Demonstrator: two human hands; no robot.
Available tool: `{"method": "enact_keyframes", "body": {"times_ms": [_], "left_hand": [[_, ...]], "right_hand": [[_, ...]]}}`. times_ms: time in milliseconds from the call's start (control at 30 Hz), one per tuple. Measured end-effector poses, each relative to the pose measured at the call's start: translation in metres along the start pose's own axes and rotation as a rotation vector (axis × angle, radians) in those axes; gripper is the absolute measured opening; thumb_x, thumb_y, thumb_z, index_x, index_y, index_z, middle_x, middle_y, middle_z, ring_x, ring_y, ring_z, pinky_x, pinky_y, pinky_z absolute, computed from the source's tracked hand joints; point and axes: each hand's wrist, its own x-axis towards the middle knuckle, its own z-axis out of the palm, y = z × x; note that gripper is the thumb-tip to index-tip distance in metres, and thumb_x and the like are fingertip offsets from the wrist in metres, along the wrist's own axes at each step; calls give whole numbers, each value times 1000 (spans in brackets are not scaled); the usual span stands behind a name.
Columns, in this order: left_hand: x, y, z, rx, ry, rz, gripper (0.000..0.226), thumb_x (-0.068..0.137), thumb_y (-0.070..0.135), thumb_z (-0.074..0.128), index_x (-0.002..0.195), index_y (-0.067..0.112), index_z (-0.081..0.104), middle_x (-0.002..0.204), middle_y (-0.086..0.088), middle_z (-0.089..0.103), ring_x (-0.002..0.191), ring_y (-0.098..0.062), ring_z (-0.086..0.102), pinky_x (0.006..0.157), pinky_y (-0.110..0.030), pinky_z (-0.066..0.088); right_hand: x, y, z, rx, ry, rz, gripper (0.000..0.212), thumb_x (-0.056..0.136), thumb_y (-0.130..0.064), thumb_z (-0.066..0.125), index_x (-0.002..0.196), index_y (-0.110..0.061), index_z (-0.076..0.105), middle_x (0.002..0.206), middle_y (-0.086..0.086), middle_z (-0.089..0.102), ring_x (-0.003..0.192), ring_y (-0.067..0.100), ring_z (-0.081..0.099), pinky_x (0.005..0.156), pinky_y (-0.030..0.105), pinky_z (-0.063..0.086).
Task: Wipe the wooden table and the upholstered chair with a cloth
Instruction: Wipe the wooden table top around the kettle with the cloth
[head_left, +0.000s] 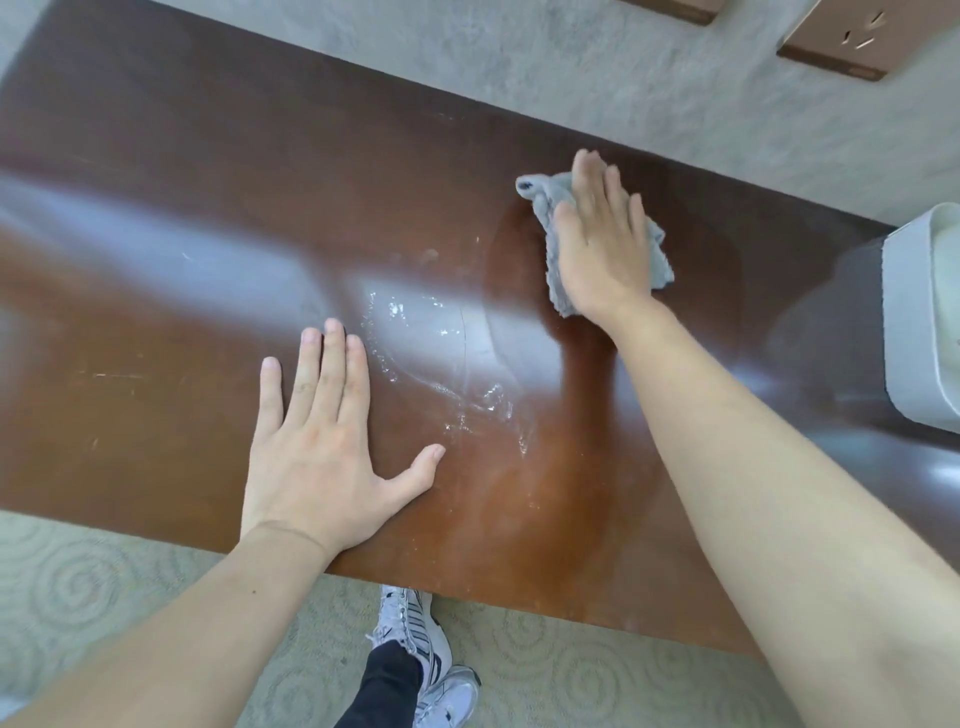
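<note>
One grey cloth (556, 208) lies crumpled under the right hand (602, 244), its long axis running from far-left to near-right across the wooden counter (182, 156). That hand presses flat, fingers straight. Nearer, leftward, the left hand (322, 447) rests spread, palm down; wet streaks (441, 364) glisten between both hands.

Glossy brown wooden table (156, 218) (wet-streaked), fuzzy grey cloth (556, 202), looped carpet (104, 582).
</note>
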Motion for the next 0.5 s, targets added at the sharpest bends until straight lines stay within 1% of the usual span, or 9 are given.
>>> {"method": "enact_keyframes", "body": {"times_ms": [133, 267, 367, 500], "left_hand": [[-1, -1, 0, -8, -4, 8, 115, 82, 83, 30, 157, -4, 24, 167, -19, 15, 156, -31, 12, 122, -59, 13], [-1, 0, -1, -17, -11, 9, 114, 82, 82, 32, 157, -4, 25, 167, -19, 16, 156, -31, 12, 122, -59, 15], [-2, 0, -1, -29, -2, 12, 114, 82, 81, 33, 157, -4, 25, 167, -19, 16, 156, -31, 13, 122, -60, 15], [-2, 0, 0, -31, 9, 12, 114, 82, 81, 33, 157, -4, 26, 167, -18, 17, 155, -31, 13, 122, -60, 17]], "right_hand": [[36, -31, 9, -1, -50, -49, 60, 102, -33, 12, 159, -20, 3, 167, -3, 2, 153, 13, -5, 124, 38, -7], [52, -58, 13, 76, -74, -97, 68, 91, -26, 8, 159, -22, 11, 167, -3, 9, 153, 12, 1, 123, 35, -4], [58, -76, 18, 66, -90, -186, 68, 90, -20, 11, 158, -22, 14, 166, -3, 13, 153, 13, 4, 123, 35, -1], [53, -80, 25, -32, -146, -300, 62, 97, -28, 16, 159, -25, 9, 167, -7, 6, 153, 10, -3, 123, 35, -5]]}}
